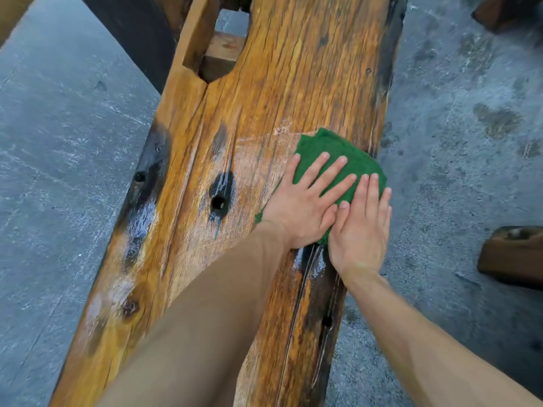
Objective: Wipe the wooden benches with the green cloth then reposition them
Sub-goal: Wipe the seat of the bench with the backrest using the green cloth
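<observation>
A long rough wooden bench (249,118) with knots, dark stains and a wet sheen runs from bottom left to the top of the view. The folded green cloth (332,148) lies flat on its right side, near the edge. My left hand (305,201) presses on the cloth with straight, spread fingers. My right hand (361,230) lies beside it, fingers straight, pressing on the cloth's right part and slightly overlapping the left hand. A large part of the cloth is hidden under both hands.
Grey concrete floor (64,148) lies on both sides of the bench. A notch with a wooden crosspiece (220,54) opens at the bench's far left. Dark wooden pieces sit at the right edge (511,257) and top right corner (505,10). A dark beam (141,33) crosses at top left.
</observation>
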`<state>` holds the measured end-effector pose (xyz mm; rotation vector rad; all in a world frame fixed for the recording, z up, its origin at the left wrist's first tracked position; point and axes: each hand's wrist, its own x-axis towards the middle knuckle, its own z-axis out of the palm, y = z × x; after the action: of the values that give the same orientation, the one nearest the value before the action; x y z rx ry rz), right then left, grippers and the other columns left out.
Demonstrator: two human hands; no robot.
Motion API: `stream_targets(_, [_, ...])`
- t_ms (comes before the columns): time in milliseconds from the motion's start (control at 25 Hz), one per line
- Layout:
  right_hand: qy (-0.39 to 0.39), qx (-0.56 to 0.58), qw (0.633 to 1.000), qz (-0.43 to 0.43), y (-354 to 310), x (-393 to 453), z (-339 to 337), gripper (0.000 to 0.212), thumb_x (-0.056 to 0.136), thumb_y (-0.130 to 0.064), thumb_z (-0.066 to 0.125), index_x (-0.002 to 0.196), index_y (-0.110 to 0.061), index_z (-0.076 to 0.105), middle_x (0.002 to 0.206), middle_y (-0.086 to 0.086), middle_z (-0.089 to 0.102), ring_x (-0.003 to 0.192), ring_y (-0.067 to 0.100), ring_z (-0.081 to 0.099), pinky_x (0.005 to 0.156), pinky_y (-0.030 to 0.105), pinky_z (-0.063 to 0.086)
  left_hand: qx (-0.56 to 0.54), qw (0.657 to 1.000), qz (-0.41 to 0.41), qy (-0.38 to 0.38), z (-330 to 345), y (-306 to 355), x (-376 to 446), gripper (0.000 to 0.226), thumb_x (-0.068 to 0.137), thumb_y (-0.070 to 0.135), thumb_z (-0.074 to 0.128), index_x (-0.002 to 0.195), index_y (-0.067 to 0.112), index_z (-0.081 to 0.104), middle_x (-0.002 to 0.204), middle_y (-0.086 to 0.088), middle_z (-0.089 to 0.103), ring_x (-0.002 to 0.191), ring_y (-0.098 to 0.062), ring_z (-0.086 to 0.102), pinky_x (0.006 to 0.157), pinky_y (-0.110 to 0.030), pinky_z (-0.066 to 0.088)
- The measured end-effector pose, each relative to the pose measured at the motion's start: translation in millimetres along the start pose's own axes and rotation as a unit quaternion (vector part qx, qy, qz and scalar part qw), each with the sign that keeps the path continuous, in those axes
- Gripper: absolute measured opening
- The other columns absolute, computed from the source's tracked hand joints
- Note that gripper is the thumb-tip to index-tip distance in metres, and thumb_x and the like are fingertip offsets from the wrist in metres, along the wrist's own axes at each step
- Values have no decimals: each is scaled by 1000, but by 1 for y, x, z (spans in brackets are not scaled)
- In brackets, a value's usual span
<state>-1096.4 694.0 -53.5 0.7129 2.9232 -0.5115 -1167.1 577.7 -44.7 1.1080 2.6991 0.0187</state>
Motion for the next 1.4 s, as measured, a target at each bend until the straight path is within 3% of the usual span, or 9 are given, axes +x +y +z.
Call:
stream_targets(120, [20,-2,1000,-16,-12,3,4,62,101,-36,17,158,-9,11,167,5,7,153,28,-3,124,45,5,20,999,47,7,0,-19,-1,60,102,44,10,160,30,2,170,0,-4,156,-25,-3,123,-56,-2])
stream_targets(200, [15,-23,998,-49,-32,13,7,63,101,-36,17,157,-8,13,167,6,8,153,31,-3,124,45,1,5,999,26,24,-1,-44,-6,60,102,44,13,160,30,6,170,0,1,156,-23,1,124,-52,0])
stream_targets(480, [-45,-75,961,-262,-124,48,27,60,103,-39,21,158,-16,16,167,0,11,153,29,1,124,47,3,-46,981,-182,54,8,-126,-63,61,102,46,22,160,30,12,170,-2,7,156,-24,6,123,-55,11])
stream_targets(640, [-100,-66,933,-340,-123,61,20,61,102,-47,27,158,-24,18,167,-3,11,154,24,-2,124,47,3,-59,964,-256,47,8,-123,-74,62,102,51,20,161,33,9,170,-2,2,156,-25,3,122,-59,12])
stream_targets(840, [-82,-82,939,-325,-75,63,7,62,99,-58,31,156,-36,21,167,-1,8,154,26,4,124,45,5,-70,963,-257,48,10,-124,-74,63,101,51,25,160,35,10,170,1,3,156,-24,4,122,-61,10])
stream_targets(1120, [-96,-105,936,-323,-79,63,8,66,96,-60,32,156,-36,19,167,2,6,154,26,4,123,49,10,-49,965,-259,14,7,-122,-73,64,100,49,26,160,31,15,170,-3,4,156,-28,6,117,-66,17])
stream_targets(1320, [-105,-96,938,-317,-82,66,6,76,96,-56,34,159,-24,7,167,11,2,154,26,2,123,48,9,-40,952,-304,8,-4,-98,-56,63,99,55,24,159,39,13,170,-5,3,154,-42,2,113,-77,6])
stream_targets(1400, [-112,-97,937,-316,-80,66,4,75,97,-53,34,159,-18,9,166,12,4,154,27,3,122,49,12,-47,961,-274,-5,-6,-86,-48,61,100,57,23,158,43,10,170,-3,1,152,-46,1,109,-80,10])
